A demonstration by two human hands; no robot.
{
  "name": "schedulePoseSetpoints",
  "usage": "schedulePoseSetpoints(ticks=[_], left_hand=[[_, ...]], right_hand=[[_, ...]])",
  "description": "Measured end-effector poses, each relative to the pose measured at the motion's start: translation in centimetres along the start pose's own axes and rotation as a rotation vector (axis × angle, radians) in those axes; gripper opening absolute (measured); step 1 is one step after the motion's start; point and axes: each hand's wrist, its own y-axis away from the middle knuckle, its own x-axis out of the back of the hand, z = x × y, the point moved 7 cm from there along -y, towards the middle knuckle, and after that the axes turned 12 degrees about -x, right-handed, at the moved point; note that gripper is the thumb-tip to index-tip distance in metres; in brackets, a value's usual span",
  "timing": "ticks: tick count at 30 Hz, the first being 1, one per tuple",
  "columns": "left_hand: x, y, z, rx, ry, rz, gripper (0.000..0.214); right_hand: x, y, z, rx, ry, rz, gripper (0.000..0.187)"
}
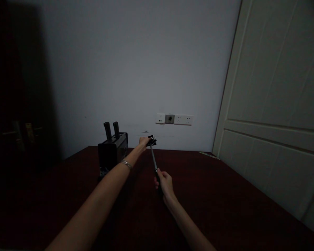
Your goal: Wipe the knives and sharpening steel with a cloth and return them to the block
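My right hand (164, 183) is closed round the dark handle of a thin telescopic stick (154, 161) that slants up and away from me. My left hand (144, 141), on an outstretched arm with a bracelet at the wrist, pinches the small black clamp head (152, 141) at the stick's far end. Both hands are above a dark red table (219, 202). The room is dim and the head's details are hard to make out.
A black block (112, 153) with two dark handles sticking up stands on the table left of my left arm. A row of white wall sockets (174, 119) is on the wall behind. A white panelled door (274, 104) fills the right side. The left is in deep shadow.
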Motion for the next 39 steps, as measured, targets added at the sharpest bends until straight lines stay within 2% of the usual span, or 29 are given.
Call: schedulePoseSetpoints(ticks=[7,9,11,19,22,26,31,37,39], left_hand=[[2.3,-0.7,3.2,-0.146,0.02,0.33,0.01],[3.1,-0.3,3.4,-0.145,0.039,0.372,0.01],[3.9,0.5,2.9,-0.114,0.053,0.363,0.008],[8.2,7.2,-2.6,0.169,0.011,0.126,0.009],[9.0,8.7,-4.3,0.247,-0.031,0.025,0.016],[8.4,9.4,-5.1,0.258,-0.059,-0.15,0.018],[6.4,10.9,-4.9,0.231,-0.028,-0.401,0.017],[4.9,12.7,-4.9,0.216,-0.118,-0.558,0.026],[4.6,13.1,-5.0,0.219,-0.13,-0.57,0.024]], right_hand=[[-0.6,0.8,-0.7,-0.015,0.055,-0.048,0.04],[-0.6,0.8,-0.8,-0.007,0.069,-0.039,0.039],[-0.3,0.8,-1.1,0.01,0.07,-0.013,0.038],[0.8,0.1,-1.3,0.011,0.11,0.085,0.034],[1.0,-0.4,-0.9,0.02,0.094,0.109,0.035],[1.3,-1.0,-0.5,0.016,0.076,0.131,0.035],[1.5,-1.3,-0.2,0.043,0.039,0.115,0.037],[1.6,-1.4,0.0,0.078,0.063,0.121,0.041],[1.5,-1.5,0.1,0.096,0.071,0.12,0.041]])
